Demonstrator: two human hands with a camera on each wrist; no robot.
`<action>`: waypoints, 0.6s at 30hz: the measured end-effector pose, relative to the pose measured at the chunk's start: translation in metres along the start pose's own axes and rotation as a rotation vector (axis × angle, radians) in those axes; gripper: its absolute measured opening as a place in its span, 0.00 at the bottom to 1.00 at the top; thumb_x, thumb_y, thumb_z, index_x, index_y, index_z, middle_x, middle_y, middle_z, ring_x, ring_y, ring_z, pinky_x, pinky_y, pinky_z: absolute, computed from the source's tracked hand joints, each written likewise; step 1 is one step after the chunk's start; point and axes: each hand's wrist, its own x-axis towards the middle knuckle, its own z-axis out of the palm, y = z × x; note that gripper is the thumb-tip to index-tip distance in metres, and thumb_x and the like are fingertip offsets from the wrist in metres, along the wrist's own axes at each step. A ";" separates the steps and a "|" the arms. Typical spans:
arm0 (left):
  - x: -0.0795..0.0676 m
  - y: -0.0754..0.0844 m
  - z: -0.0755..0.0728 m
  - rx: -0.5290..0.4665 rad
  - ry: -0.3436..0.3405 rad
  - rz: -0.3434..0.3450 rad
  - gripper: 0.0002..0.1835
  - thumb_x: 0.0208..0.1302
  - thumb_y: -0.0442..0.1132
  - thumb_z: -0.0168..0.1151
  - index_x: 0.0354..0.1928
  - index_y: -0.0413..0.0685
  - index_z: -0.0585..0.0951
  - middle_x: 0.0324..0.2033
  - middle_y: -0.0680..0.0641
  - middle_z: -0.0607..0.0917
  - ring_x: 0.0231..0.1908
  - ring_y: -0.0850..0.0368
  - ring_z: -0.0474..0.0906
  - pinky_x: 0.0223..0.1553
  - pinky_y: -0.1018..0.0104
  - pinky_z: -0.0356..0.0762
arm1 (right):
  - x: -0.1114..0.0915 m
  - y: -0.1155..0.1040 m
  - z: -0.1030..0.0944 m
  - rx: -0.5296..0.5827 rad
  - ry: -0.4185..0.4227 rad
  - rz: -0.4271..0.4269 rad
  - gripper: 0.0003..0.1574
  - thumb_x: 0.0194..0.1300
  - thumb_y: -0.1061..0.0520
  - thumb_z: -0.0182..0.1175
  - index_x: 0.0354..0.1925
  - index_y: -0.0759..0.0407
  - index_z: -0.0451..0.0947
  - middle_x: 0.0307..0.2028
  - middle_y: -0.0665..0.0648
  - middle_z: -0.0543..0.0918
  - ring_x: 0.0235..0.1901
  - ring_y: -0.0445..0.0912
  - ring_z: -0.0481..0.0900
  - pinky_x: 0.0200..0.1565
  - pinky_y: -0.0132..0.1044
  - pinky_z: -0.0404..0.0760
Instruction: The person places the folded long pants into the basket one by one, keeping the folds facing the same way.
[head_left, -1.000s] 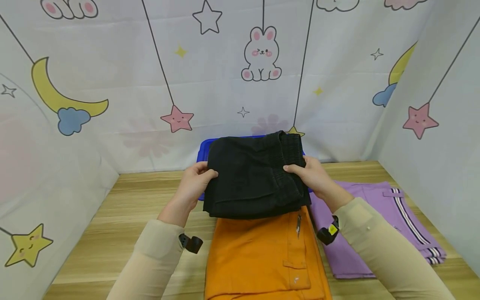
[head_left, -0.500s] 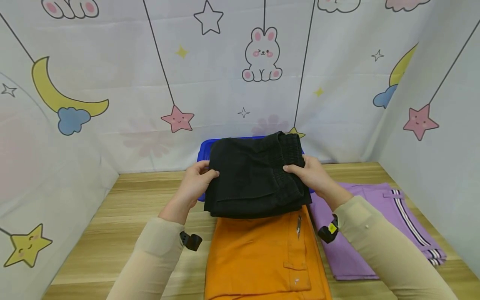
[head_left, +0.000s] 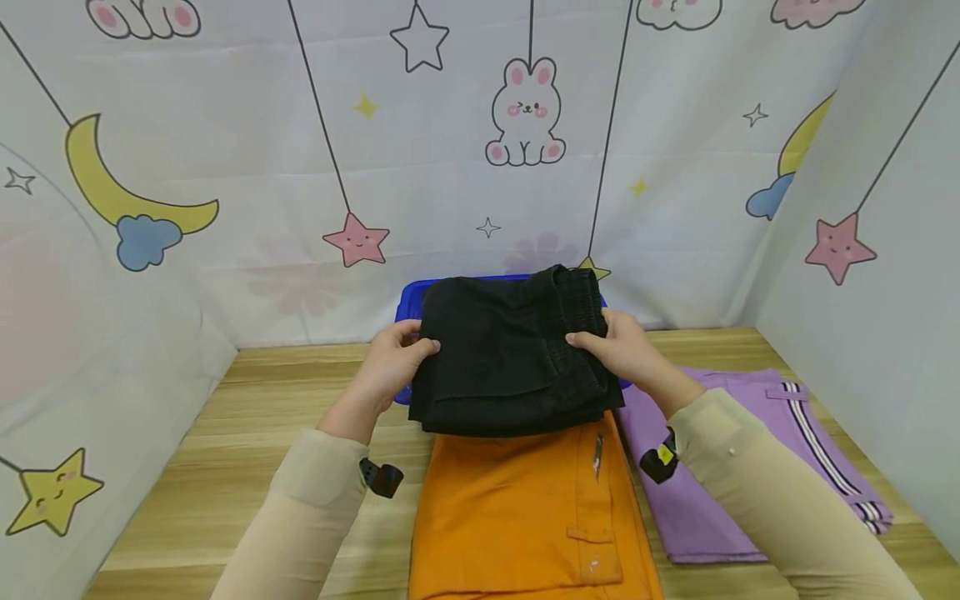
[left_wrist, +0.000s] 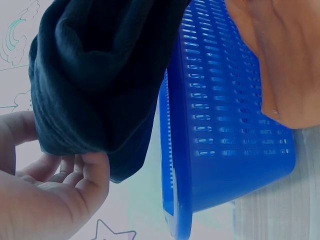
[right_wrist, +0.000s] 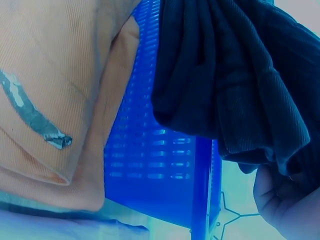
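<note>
Folded black trousers (head_left: 495, 350) with an elastic waistband are held up between both hands, in front of and above a blue slotted plastic basket (left_wrist: 225, 125). My left hand (head_left: 386, 367) pinches their left edge, thumb on the near face. On the other side, my right hand (head_left: 626, 354) grips the waistband end with its thumb in front. In the left wrist view, the fingers (left_wrist: 95, 175) curl at the lower edge of the thick black folds. The right wrist view shows the gathered waistband layers (right_wrist: 260, 110) above the partly hidden right hand (right_wrist: 285, 205). Most of the basket is hidden in the head view.
Orange trousers (head_left: 517, 508) lie folded on the wooden table (head_left: 247, 433), close in front of the basket. Purple trousers (head_left: 712, 483) with striped trim lie to the right, partly under the right forearm. A white printed curtain (head_left: 450, 167) encloses the back and sides.
Both hands keep their hold on the black trousers, which stay almost in place over the basket. The view has shifted only slightly.
</note>
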 end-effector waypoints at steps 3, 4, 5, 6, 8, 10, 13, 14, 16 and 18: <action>0.001 0.000 0.000 -0.004 0.008 0.004 0.19 0.65 0.38 0.55 0.57 0.38 0.74 0.44 0.42 0.77 0.42 0.51 0.77 0.49 0.60 0.79 | 0.000 0.000 -0.001 -0.050 0.003 -0.022 0.29 0.64 0.46 0.58 0.57 0.62 0.69 0.46 0.63 0.82 0.37 0.46 0.82 0.46 0.42 0.81; 0.001 0.000 0.000 -0.004 0.011 0.004 0.19 0.65 0.38 0.55 0.57 0.38 0.74 0.43 0.42 0.77 0.42 0.51 0.76 0.48 0.60 0.79 | 0.001 0.000 -0.001 -0.062 0.002 -0.027 0.29 0.64 0.46 0.58 0.57 0.61 0.69 0.45 0.63 0.82 0.37 0.47 0.82 0.47 0.44 0.81; 0.002 0.001 0.000 -0.002 0.015 0.004 0.19 0.65 0.38 0.55 0.56 0.38 0.74 0.43 0.42 0.77 0.41 0.52 0.76 0.48 0.60 0.79 | 0.001 0.000 -0.001 -0.078 0.004 -0.034 0.29 0.64 0.45 0.58 0.57 0.61 0.69 0.45 0.63 0.82 0.38 0.47 0.81 0.48 0.44 0.80; 0.002 0.001 0.000 0.000 0.018 0.004 0.19 0.65 0.38 0.55 0.56 0.38 0.74 0.43 0.42 0.77 0.41 0.52 0.76 0.48 0.61 0.79 | 0.001 0.000 -0.002 -0.088 0.004 -0.037 0.29 0.64 0.45 0.58 0.57 0.61 0.69 0.45 0.63 0.82 0.39 0.48 0.81 0.49 0.45 0.80; 0.003 0.001 0.001 0.001 0.024 0.001 0.19 0.65 0.38 0.55 0.56 0.38 0.74 0.43 0.42 0.77 0.42 0.52 0.77 0.48 0.60 0.79 | 0.002 0.000 -0.002 -0.107 0.007 -0.043 0.29 0.64 0.45 0.58 0.57 0.61 0.70 0.45 0.62 0.82 0.39 0.48 0.80 0.50 0.45 0.79; 0.004 0.001 0.001 0.002 0.026 -0.003 0.19 0.65 0.38 0.55 0.56 0.38 0.74 0.43 0.42 0.77 0.42 0.51 0.77 0.48 0.60 0.79 | 0.003 -0.001 -0.003 -0.102 0.002 -0.040 0.29 0.65 0.45 0.57 0.56 0.61 0.70 0.44 0.62 0.82 0.39 0.48 0.81 0.49 0.45 0.79; 0.005 0.002 0.001 -0.005 0.029 -0.010 0.19 0.65 0.38 0.55 0.56 0.39 0.74 0.44 0.42 0.77 0.42 0.51 0.77 0.49 0.59 0.79 | 0.003 -0.002 -0.004 -0.094 -0.001 -0.037 0.27 0.65 0.46 0.57 0.55 0.61 0.70 0.43 0.62 0.83 0.37 0.47 0.82 0.46 0.43 0.81; 0.006 0.002 0.001 -0.008 0.030 -0.013 0.19 0.65 0.38 0.55 0.56 0.39 0.74 0.44 0.42 0.77 0.42 0.51 0.77 0.49 0.58 0.78 | 0.004 -0.003 -0.004 -0.089 -0.003 -0.035 0.27 0.65 0.46 0.57 0.55 0.61 0.70 0.43 0.63 0.83 0.36 0.47 0.82 0.45 0.43 0.81; 0.006 0.003 0.001 -0.013 0.033 -0.019 0.19 0.65 0.38 0.55 0.56 0.39 0.74 0.44 0.42 0.77 0.42 0.50 0.77 0.50 0.58 0.78 | 0.004 -0.004 -0.004 -0.087 -0.002 -0.032 0.26 0.65 0.46 0.57 0.54 0.61 0.71 0.42 0.63 0.83 0.35 0.46 0.82 0.44 0.42 0.82; 0.007 0.003 0.000 -0.013 0.038 -0.017 0.19 0.65 0.38 0.55 0.57 0.38 0.74 0.44 0.41 0.77 0.43 0.50 0.77 0.51 0.57 0.78 | 0.005 -0.005 -0.005 -0.085 0.000 -0.032 0.26 0.65 0.46 0.57 0.54 0.62 0.71 0.42 0.63 0.83 0.35 0.46 0.82 0.44 0.42 0.82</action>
